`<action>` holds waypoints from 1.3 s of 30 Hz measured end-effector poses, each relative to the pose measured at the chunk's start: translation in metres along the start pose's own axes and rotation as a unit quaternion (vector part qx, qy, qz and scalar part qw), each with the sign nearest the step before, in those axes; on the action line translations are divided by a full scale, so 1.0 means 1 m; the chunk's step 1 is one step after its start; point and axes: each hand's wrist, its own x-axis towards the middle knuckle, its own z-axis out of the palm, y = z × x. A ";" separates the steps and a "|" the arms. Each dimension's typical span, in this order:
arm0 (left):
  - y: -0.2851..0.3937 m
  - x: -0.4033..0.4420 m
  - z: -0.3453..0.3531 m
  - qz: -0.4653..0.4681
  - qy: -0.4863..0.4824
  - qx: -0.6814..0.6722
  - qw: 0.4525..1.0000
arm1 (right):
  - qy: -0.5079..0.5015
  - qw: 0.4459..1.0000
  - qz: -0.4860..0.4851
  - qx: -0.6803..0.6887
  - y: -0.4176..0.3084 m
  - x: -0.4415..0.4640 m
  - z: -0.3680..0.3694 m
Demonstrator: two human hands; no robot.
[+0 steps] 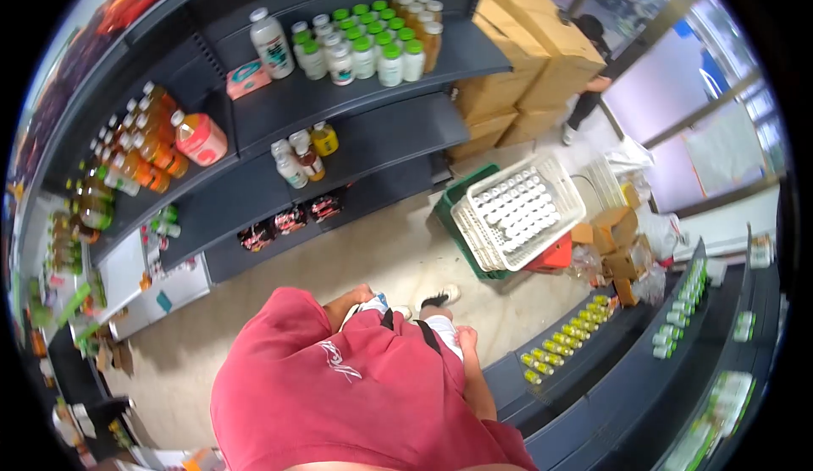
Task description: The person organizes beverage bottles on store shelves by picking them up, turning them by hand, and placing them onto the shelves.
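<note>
My left hand [361,293] is low in front of my body, its fingers curled against a small white and blue thing [373,303] that I cannot make out. At my other side, my right hand [467,337] hangs beside the white shorts [445,332]; its fingers are mostly hidden, and no object shows in it. A red shirt [339,378] covers my body. Beyond my hands, a white crate [572,185] holds many white-capped bottles [517,209] and rests on a green crate [446,209].
Dark shelves [339,103] with green-capped bottles [362,55] and orange drinks [157,145] run along the left and front. Yellow-topped items [563,341] line a low shelf at the right. Cardboard boxes [542,48] stand at the back, near another person [593,69].
</note>
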 end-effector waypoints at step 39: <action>0.303 -0.007 -0.522 0.209 0.609 -0.183 0.743 | -0.199 0.786 -0.558 0.178 -0.669 0.005 0.280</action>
